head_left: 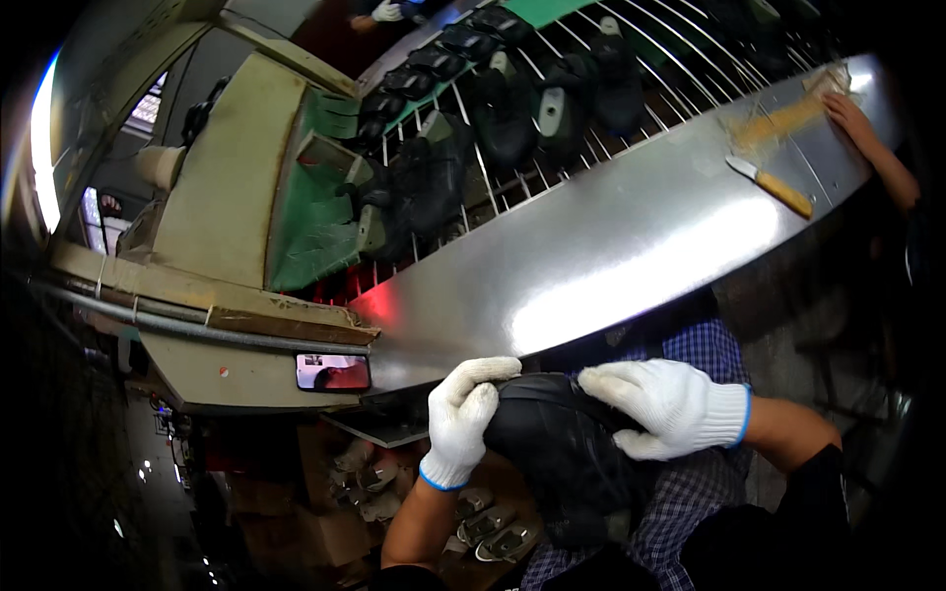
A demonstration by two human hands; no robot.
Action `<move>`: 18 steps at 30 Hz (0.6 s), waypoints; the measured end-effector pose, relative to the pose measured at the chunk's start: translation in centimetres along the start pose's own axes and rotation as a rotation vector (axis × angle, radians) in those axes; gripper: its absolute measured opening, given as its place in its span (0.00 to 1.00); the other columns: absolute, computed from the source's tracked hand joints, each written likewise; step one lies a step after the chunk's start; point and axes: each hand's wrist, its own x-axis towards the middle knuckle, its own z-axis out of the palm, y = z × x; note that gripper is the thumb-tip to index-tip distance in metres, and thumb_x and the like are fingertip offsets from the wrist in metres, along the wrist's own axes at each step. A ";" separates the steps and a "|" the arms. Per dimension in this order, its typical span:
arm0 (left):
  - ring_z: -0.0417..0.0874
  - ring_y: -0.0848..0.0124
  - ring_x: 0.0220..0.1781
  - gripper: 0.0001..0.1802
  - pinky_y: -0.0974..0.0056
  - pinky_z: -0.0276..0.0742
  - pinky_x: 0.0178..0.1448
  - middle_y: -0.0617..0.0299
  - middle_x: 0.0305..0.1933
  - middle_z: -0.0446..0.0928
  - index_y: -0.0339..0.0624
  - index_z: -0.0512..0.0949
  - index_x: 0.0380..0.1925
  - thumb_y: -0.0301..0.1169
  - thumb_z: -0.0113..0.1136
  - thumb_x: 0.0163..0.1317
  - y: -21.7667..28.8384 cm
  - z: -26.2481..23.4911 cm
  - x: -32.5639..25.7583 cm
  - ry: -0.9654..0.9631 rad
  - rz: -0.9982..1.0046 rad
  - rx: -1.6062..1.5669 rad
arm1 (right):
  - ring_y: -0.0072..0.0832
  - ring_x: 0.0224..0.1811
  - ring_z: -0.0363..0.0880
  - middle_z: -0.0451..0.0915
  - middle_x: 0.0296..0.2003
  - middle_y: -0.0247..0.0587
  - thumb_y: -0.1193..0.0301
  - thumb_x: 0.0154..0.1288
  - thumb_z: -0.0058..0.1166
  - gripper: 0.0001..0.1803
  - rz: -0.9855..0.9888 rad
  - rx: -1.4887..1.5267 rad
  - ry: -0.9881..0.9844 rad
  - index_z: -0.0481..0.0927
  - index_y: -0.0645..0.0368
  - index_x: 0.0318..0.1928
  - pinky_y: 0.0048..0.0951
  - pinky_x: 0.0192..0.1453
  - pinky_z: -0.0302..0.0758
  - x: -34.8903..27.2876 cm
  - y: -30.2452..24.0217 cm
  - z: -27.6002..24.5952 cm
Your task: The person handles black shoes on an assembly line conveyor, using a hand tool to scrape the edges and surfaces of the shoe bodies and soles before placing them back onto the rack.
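Both my hands wear white knit gloves and grip a black shoe upper [562, 453] held against my lap, just below the edge of a shiny steel worktop [611, 256]. My left hand [461, 419] clasps the shoe's left side with fingers curled over its top. My right hand [670, 404] presses on the shoe's upper right side, fingers pointing left. The lower part of the shoe is hidden in shadow.
A wire conveyor rack [552, 118] behind the worktop carries several black shoes on lasts. A yellow-handled knife [774, 185] lies on the worktop at the right, near another person's bare hand [852, 113]. A beige machine housing [232, 172] stands left. Metal lasts [488, 527] sit in a box below.
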 end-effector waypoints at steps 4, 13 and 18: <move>0.87 0.65 0.56 0.21 0.61 0.80 0.68 0.48 0.54 0.88 0.24 0.84 0.54 0.30 0.55 0.69 -1.1 -0.6 -0.3 -0.019 0.051 -0.077 | 0.43 0.38 0.89 0.86 0.41 0.50 0.69 0.61 0.64 0.37 0.017 -0.053 0.091 0.72 0.68 0.70 0.38 0.42 0.89 0.8 2.4 2.4; 0.88 0.62 0.53 0.23 0.60 0.81 0.66 0.46 0.51 0.88 0.23 0.85 0.50 0.35 0.56 0.70 -1.5 -0.7 -0.2 0.039 0.067 -0.065 | 0.40 0.30 0.89 0.87 0.36 0.48 0.65 0.60 0.65 0.32 0.090 -0.015 0.146 0.79 0.64 0.64 0.37 0.35 0.88 0.3 -0.2 2.0; 0.88 0.61 0.51 0.29 0.60 0.81 0.63 0.46 0.49 0.88 0.23 0.85 0.49 0.44 0.53 0.73 -2.4 -0.3 -0.4 0.086 0.112 -0.041 | 0.41 0.40 0.91 0.85 0.54 0.57 0.66 0.62 0.66 0.36 -0.032 0.010 0.139 0.78 0.62 0.70 0.34 0.41 0.90 -2.2 0.6 3.7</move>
